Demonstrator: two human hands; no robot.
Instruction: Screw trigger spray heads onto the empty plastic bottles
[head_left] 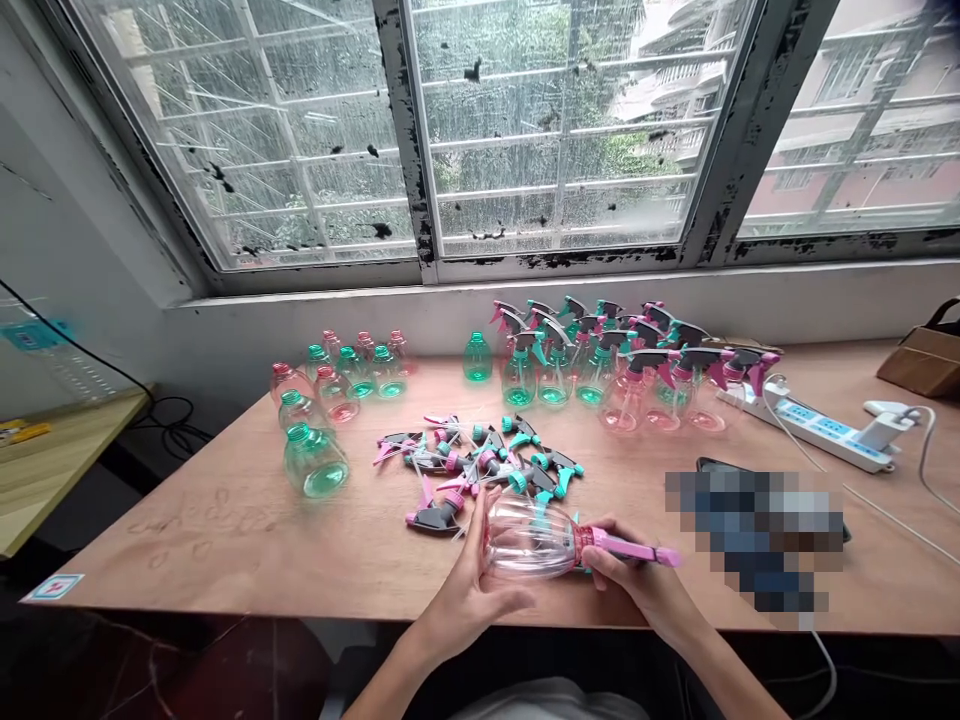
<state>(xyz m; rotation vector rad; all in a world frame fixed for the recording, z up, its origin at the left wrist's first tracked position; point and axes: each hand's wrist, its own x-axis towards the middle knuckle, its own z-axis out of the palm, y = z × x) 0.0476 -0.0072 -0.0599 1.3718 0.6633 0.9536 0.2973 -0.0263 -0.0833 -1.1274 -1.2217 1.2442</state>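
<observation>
A clear pink spray bottle [529, 540] lies sideways above the table's front edge, held between both hands. My left hand [469, 590] cups its base end, the fingers behind it and the thumb stretched below. At the neck, my right hand [626, 565] is closed around the pink trigger sprayer [637, 549], whose nozzle points right. Whether the sprayer is fully seated on the neck I cannot tell. Just beyond the bottle is a loose pile of pink, green and grey spray heads [487, 460], some with thin tubes showing.
Several green and pink bottles without heads [316, 462] stand at left; one green bottle [477, 358] stands apart. Bottles with sprayers [555, 375] are grouped at the back right. A power strip [825, 425], a blurred phone-like device [772, 530] and a brown box [924, 360] lie rightward.
</observation>
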